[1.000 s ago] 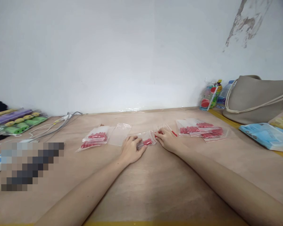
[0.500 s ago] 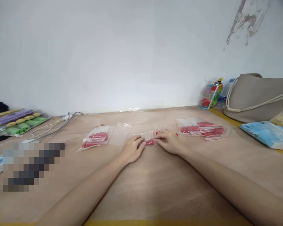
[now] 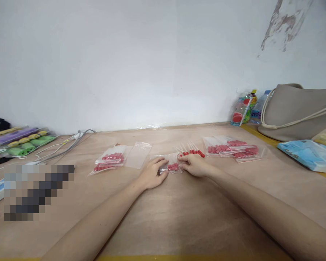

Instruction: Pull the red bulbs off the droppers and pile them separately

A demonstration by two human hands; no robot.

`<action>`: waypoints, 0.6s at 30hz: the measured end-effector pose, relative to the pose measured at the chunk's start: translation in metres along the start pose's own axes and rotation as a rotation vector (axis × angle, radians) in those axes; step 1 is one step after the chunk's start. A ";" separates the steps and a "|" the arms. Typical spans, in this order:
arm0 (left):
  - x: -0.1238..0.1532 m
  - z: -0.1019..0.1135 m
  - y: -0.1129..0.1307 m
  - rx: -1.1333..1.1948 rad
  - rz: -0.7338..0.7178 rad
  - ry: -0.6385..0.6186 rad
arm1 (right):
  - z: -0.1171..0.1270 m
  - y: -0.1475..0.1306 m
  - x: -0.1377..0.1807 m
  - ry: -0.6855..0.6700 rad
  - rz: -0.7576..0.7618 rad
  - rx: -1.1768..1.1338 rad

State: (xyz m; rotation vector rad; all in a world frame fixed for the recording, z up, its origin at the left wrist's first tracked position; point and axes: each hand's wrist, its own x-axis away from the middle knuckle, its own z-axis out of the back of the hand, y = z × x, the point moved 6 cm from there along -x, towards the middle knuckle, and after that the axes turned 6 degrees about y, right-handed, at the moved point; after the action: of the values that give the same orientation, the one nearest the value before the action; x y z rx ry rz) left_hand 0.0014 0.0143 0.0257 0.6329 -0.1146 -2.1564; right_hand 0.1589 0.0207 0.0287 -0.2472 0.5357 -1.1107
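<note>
Centre frame, the left hand [image 3: 152,173] half-curls on a clear flat plastic bag [image 3: 170,158] with red cylindrical pieces [image 3: 173,167] — the right hand [image 3: 195,165] bends at its edge; both grips unclear.

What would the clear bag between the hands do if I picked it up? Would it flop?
The bag would probably flop and crinkle, since its plastic looks thin and wrinkled. It may sag toward the red pieces, which lie along its near side. It might feel a bit slippery, because it shines.

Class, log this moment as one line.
left hand: on clear plastic bag; right hand: at bag's edge; red-tipped white sticks: beyond right hand
</note>
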 end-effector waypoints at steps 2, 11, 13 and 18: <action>0.000 0.000 0.000 -0.002 0.006 -0.010 | -0.001 0.000 0.000 0.012 -0.011 0.005; 0.001 -0.003 -0.003 0.001 -0.009 -0.021 | 0.000 -0.011 0.005 -0.030 0.074 -0.052; 0.002 -0.004 -0.003 -0.001 -0.014 -0.031 | 0.002 -0.016 0.005 0.005 0.111 -0.059; 0.001 -0.003 -0.001 0.018 -0.004 -0.042 | 0.005 -0.024 0.008 0.077 0.087 -0.051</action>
State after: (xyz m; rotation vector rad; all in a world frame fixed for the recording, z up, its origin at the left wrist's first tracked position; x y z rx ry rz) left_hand 0.0015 0.0146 0.0220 0.5986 -0.1559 -2.1758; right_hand 0.1456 0.0027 0.0412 -0.2238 0.6381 -1.0262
